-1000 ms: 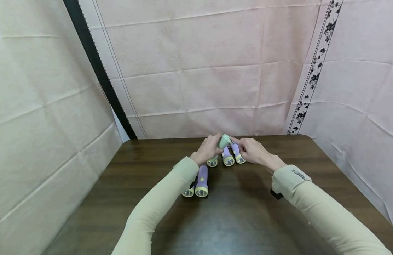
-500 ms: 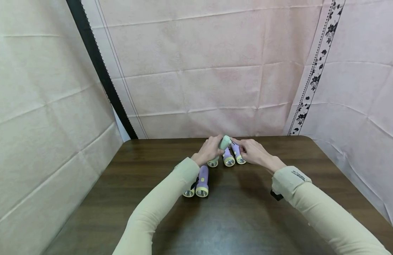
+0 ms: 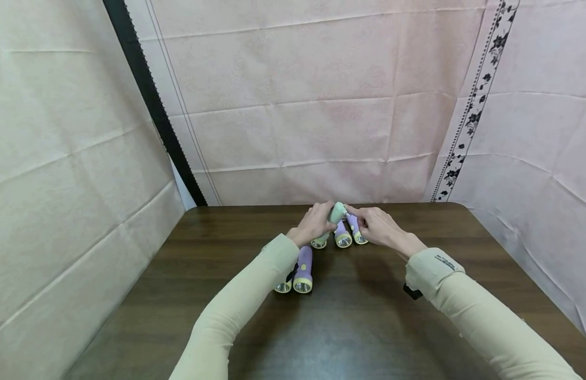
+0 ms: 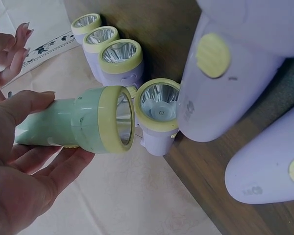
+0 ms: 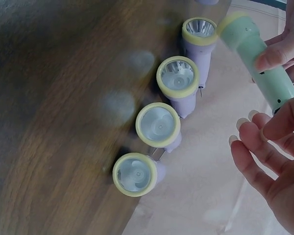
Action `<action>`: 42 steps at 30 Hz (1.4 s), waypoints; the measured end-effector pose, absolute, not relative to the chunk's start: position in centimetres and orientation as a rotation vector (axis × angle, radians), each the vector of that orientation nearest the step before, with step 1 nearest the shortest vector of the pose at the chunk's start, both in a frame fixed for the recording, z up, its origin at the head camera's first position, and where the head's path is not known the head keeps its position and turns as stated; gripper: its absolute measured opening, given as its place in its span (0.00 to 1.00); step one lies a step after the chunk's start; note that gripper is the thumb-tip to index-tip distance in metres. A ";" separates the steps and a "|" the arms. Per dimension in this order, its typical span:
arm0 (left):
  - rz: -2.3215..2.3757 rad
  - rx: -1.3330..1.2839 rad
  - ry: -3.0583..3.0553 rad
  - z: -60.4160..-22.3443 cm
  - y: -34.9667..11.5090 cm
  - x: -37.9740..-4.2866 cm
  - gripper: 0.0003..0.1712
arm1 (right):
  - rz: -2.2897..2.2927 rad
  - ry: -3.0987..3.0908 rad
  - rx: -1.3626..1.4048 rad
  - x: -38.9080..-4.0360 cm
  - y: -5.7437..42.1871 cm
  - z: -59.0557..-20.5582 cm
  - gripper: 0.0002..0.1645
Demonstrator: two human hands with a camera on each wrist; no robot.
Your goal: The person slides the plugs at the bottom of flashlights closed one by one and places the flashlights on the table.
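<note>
In the head view my left hand (image 3: 315,222) holds a green flashlight (image 3: 337,212) with a yellow rim over the far part of the table. The left wrist view shows the thumb on top of the green barrel and the fingers curled beneath, lens facing right. At the flashlight's tail is my right hand (image 3: 375,224), index finger reaching toward it. Its fingertips (image 5: 279,117) lie right at the tail in the right wrist view, other fingers loosely bent. A small dark metal loop (image 4: 10,93) shows by the tail in the left wrist view.
Several purple flashlights with yellow rims (image 5: 178,77) form a row near the table's far edge. Closer in, two purple flashlights (image 3: 304,268) lie side by side, one partly behind the left sleeve. White and pink cloth (image 3: 293,132) hangs around the brown wooden table (image 3: 359,327).
The head view has shifted very slightly. Both hands and the green flashlight keep nearly the same pose.
</note>
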State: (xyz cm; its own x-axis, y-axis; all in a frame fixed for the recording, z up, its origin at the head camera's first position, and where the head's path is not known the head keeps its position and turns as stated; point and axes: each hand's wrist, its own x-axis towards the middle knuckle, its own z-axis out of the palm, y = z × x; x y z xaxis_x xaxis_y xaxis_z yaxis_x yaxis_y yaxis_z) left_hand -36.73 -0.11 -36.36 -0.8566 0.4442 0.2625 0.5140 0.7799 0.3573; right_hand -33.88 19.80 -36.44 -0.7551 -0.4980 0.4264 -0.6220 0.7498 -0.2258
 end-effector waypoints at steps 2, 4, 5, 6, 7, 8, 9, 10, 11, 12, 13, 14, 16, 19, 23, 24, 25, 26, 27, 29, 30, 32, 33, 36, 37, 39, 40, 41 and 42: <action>-0.637 -0.773 -2.807 -36.4 -0.1 -36.7 0.21 | 0.516 -2.612 0.866 -33.9 19.8 -36.4 0.37; -0.640 -0.778 -2.809 -36.4 -0.1 -36.7 0.20 | 0.524 -2.621 0.865 -33.8 19.8 -36.4 0.37; -0.635 -0.780 -2.809 -36.4 0.0 -36.7 0.20 | 0.525 -2.627 0.866 -33.9 19.8 -36.4 0.38; -0.633 -0.780 -2.810 -36.4 0.0 -36.7 0.20 | 0.527 -2.632 0.867 -33.9 19.7 -36.4 0.38; -0.628 -0.780 -2.809 -36.4 0.0 -36.7 0.20 | 0.527 -2.635 0.865 -33.9 19.7 -36.4 0.38; -0.624 -0.782 -2.807 -36.4 0.0 -36.7 0.20 | 0.529 -2.640 0.860 -33.9 19.7 -36.3 0.38; -0.619 -0.785 -2.806 -36.4 0.0 -36.6 0.20 | 0.531 -2.642 0.859 -33.9 19.7 -36.3 0.39; -0.614 -0.788 -2.803 -36.5 0.0 -36.6 0.20 | 0.530 -2.641 0.859 -33.9 19.7 -36.3 0.39; -0.613 -0.792 -2.800 -36.5 0.0 -36.7 0.20 | 0.530 -2.638 0.859 -33.9 19.7 -36.3 0.39; -0.613 -0.794 -2.798 -36.5 0.0 -36.7 0.20 | 0.534 -2.638 0.857 -33.9 19.6 -36.3 0.39; -0.611 -0.797 -2.795 -36.5 0.0 -36.7 0.21 | 0.536 -2.637 0.856 -33.9 19.6 -36.3 0.38; -0.614 -0.797 -2.792 -36.5 0.1 -36.6 0.21 | 0.541 -2.637 0.856 -33.9 19.6 -36.2 0.38; -0.616 -0.799 -2.791 -36.5 0.1 -36.6 0.21 | 0.544 -2.639 0.857 -33.9 19.6 -36.2 0.38; -0.604 -0.797 -2.790 -36.5 0.1 -36.6 0.21 | 0.546 -2.640 0.852 -33.8 19.6 -36.1 0.37; -0.570 -0.769 -2.803 -36.6 0.2 -36.4 0.22 | 0.552 -2.645 0.841 -33.7 19.5 -36.1 0.37; -0.559 -0.756 -2.814 -36.5 0.2 -36.4 0.23 | 0.560 -2.649 0.838 -33.6 19.5 -36.1 0.37; -0.546 -0.742 -2.827 -36.5 0.2 -36.3 0.23 | 0.563 -2.654 0.835 -33.6 19.5 -36.1 0.37; -0.532 -0.729 -2.841 -36.5 0.2 -36.2 0.24 | 0.568 -2.659 0.830 -33.6 19.5 -36.1 0.37; -0.523 -0.717 -2.856 -36.4 0.2 -36.2 0.25 | 0.571 -2.665 0.829 -33.6 19.5 -36.1 0.37; -0.501 -0.693 -2.881 -36.3 0.3 -36.0 0.26 | 0.579 -2.674 0.821 -33.5 19.5 -36.1 0.37; -0.491 -0.684 -2.893 -36.3 0.3 -36.0 0.27 | 0.584 -2.677 0.819 -33.5 19.5 -36.1 0.37; -0.468 -0.668 -2.911 -36.1 0.4 -35.8 0.28 | 0.585 -2.682 0.819 -33.5 19.4 -36.1 0.38; -0.458 -0.657 -2.920 -36.0 0.4 -35.8 0.29 | 0.584 -2.685 0.818 -33.5 19.4 -36.1 0.38; -0.426 -0.630 -2.956 -35.8 0.4 -35.5 0.31 | 0.587 -2.692 0.814 -33.5 19.4 -36.0 0.37; -0.422 -0.622 -2.969 -35.8 0.4 -35.4 0.32 | 0.583 -2.688 0.818 -33.5 19.4 -36.0 0.36; -0.421 -0.608 -2.989 -35.7 0.4 -35.2 0.34 | 0.586 -2.689 0.815 -33.5 19.5 -35.8 0.35; -0.423 -0.605 -2.997 -35.7 0.3 -35.2 0.35 | 0.589 -2.690 0.816 -33.5 19.5 -35.8 0.34; -0.425 -0.600 -3.003 -35.7 0.3 -35.1 0.36 | 0.587 -2.689 0.819 -33.5 19.6 -35.7 0.33; -0.426 -0.599 -3.006 -35.7 0.2 -35.1 0.37 | 0.583 -2.692 0.818 -33.5 19.6 -35.7 0.33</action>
